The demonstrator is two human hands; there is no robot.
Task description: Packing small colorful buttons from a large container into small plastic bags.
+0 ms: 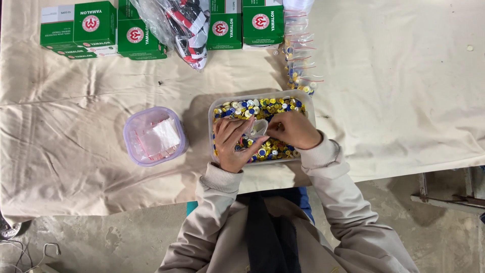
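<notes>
Left hand (233, 144) and right hand (293, 130) pinch one small clear bag (258, 128) between them over the rectangular tub of buttons (308, 101), near the table's front edge. Open cloth (404, 101) lies to the right. One round tub of bags (132, 151); four green boxes (78, 25) visible.

Both forearms, in beige sleeves with ribbed cuffs, rise from the lower centre of the frame and converge near its middle. The left hand (233, 144) lies palm down, fingers spread and slightly curled toward the upper right. The right hand (294, 130) is bunched, fingertips pinched together and pointing left, close to the left hand's fingertips.
</notes>
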